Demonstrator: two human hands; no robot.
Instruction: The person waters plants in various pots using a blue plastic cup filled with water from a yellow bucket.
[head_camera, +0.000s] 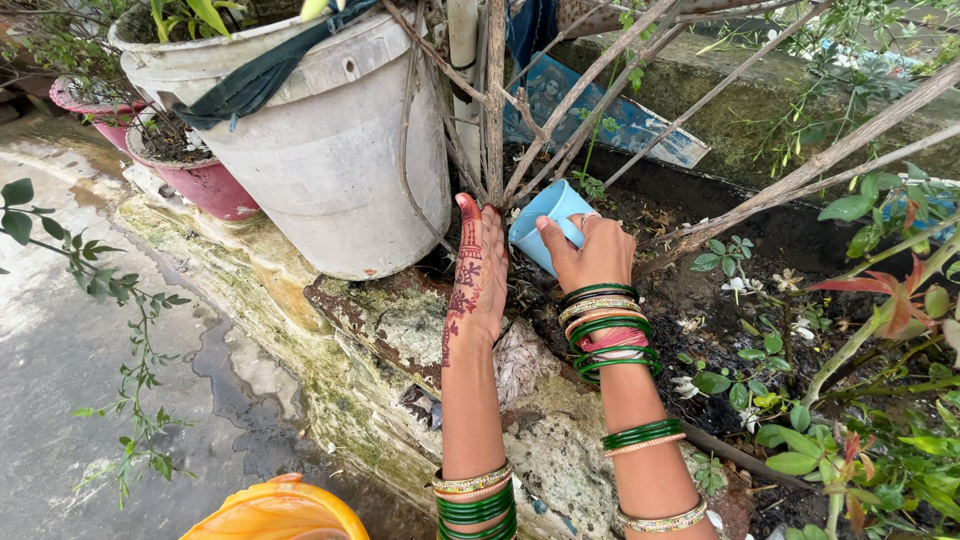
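Two hands in frame, both at the base of the bare shrub stems (493, 120). Right hand (590, 252) is closed round a light blue cup (545, 225), thumb on the near side, fingers wrapped over the far side. Cup is tipped: mouth points up and away toward the stems, base down toward the dark soil (690, 310), so its long axis runs diagonally from the hand to the stem cluster (liquid not visible from this angle). Left hand (478, 275) is flat and wide open, fingers together and pointing up, palm pressed against the stems just beside the cup; it holds nothing.

Key relation: the cup sits between the two hands, touching the right one, just right of the left one, with the stems directly beyond its mouth. Right hand is the nearer one, already gripping it.

Around them: large white bucket planter (330, 150) left of the left hand, pink pots (195, 180) further left, mossy stone ledge (400, 320) below both wrists, orange container rim (275, 510) near the bottom edge
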